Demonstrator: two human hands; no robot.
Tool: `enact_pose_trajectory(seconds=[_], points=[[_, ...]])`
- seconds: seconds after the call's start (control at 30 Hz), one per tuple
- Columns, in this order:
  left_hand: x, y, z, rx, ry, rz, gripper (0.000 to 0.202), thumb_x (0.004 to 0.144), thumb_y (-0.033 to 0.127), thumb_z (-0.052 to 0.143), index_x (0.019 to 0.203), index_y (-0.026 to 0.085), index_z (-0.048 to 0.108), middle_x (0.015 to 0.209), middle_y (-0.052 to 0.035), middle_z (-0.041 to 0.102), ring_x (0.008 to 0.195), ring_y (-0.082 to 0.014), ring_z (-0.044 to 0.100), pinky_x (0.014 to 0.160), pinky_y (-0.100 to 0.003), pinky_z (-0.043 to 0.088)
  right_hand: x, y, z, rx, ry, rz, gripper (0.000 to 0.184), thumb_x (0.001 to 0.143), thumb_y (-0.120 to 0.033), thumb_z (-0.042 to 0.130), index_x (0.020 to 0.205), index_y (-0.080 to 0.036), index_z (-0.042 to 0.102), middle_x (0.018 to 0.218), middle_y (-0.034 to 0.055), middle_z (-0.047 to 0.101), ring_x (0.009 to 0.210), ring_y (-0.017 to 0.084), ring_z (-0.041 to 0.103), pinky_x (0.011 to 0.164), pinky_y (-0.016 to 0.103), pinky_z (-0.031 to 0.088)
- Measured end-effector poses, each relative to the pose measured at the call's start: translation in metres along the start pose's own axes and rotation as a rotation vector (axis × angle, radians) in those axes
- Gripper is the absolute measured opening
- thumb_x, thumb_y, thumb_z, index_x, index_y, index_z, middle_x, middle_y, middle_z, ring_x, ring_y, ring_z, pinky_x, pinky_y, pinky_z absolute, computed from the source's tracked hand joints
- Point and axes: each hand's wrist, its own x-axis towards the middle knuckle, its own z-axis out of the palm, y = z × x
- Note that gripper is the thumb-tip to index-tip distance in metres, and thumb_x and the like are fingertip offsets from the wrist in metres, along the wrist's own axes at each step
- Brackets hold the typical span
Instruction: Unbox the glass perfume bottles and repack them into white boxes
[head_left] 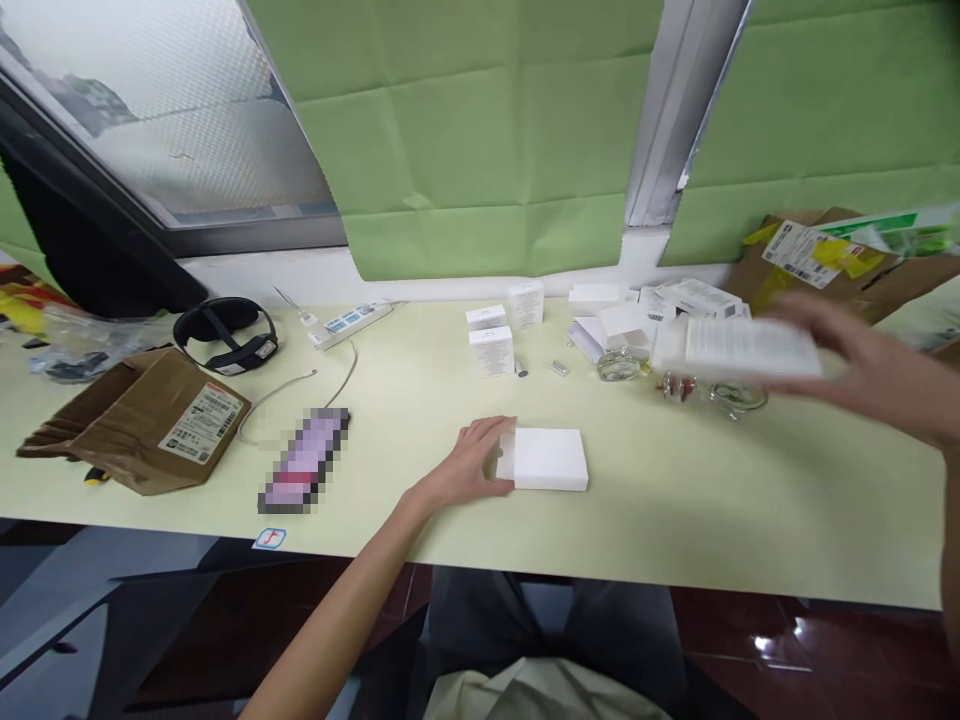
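My left hand [476,460] grips the left end of a white box [551,460] lying flat on the table in front of me. A paler section, like an inner tray, shows between my thumb and fingers. My right hand [847,355] is raised at the right, its fingers closed on a white carton with printed text [750,348]; both are smeared by motion. Below that carton lie clear plastic pouches [739,398] with small coiled items. Behind the left hand stand several small white boxes [492,352], with two small cylindrical pieces [559,368] beside them.
Opened white cartons [622,325] are piled at the back right, before a brown cardboard box [825,260]. Leftward are another cardboard box [142,415], a headset [226,335], a power strip [352,323], a cable [345,380] and a blurred phone [306,460]. The table's front edge is close to me.
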Motion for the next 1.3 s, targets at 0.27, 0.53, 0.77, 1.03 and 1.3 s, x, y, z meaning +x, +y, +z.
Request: enact_pose_trajectory(seconds=[0.27, 0.53, 0.77, 1.03, 1.3], points=[[0.050, 0.000, 0.012, -0.172, 0.181, -0.111, 0.022, 0.094, 0.027, 0.046, 0.097, 0.019, 0.066, 0.101, -0.0069, 0.067, 0.096, -0.0213, 0.060, 0.085, -0.035, 0.047, 0.001, -0.096, 0.041, 0.273, -0.302, -0.211, 0.040, 0.091, -0.057, 0.054, 0.101, -0.024, 0.075, 0.111, 0.0071, 0.073, 0.103, 0.024, 0.067, 0.092, 0.040, 0.051], [0.088, -0.005, 0.012, -0.258, 0.200, -0.190, 0.034, 0.090, 0.043, 0.055, 0.069, 0.017, 0.058, 0.075, -0.0021, 0.057, 0.069, -0.0148, 0.055, 0.065, -0.028, 0.046, -0.067, -0.141, 0.186, 0.346, -0.405, -0.349, 0.071, 0.086, -0.048, 0.065, 0.150, -0.032, 0.039, 0.149, 0.0094, 0.047, 0.141, 0.032, 0.039, 0.115, 0.054, 0.035], [0.115, 0.018, -0.060, -0.420, 0.148, -0.258, 0.035, 0.091, 0.043, 0.056, 0.079, 0.011, 0.063, 0.061, -0.0022, 0.057, 0.051, -0.0103, 0.053, 0.049, -0.023, 0.042, -0.101, -0.088, 0.151, 0.702, -0.438, -0.046, 0.079, 0.084, -0.044, 0.070, 0.151, -0.038, 0.028, 0.147, 0.0084, 0.050, 0.138, 0.028, 0.046, 0.113, 0.049, 0.039], [0.126, 0.090, -0.056, -0.409, 0.188, 0.121, 0.049, 0.096, 0.046, 0.052, 0.138, 0.021, 0.045, 0.114, -0.0088, 0.065, 0.095, -0.0171, 0.065, 0.083, -0.030, 0.051, -0.099, -0.068, 0.159, 0.865, -0.388, 0.108, 0.066, 0.087, -0.046, 0.067, 0.145, -0.035, 0.038, 0.144, 0.0105, 0.052, 0.139, 0.026, 0.045, 0.116, 0.048, 0.036], [0.069, 0.056, 0.010, 0.092, -0.165, 0.307, 0.028, 0.100, 0.032, 0.043, 0.118, 0.021, 0.061, 0.105, -0.0102, 0.067, 0.093, -0.0237, 0.065, 0.083, -0.035, 0.049, -0.070, -0.089, 0.158, 0.837, -0.588, -0.013, 0.065, 0.090, -0.049, 0.062, 0.149, -0.035, 0.037, 0.155, 0.0072, 0.042, 0.142, 0.027, 0.041, 0.116, 0.048, 0.036]])
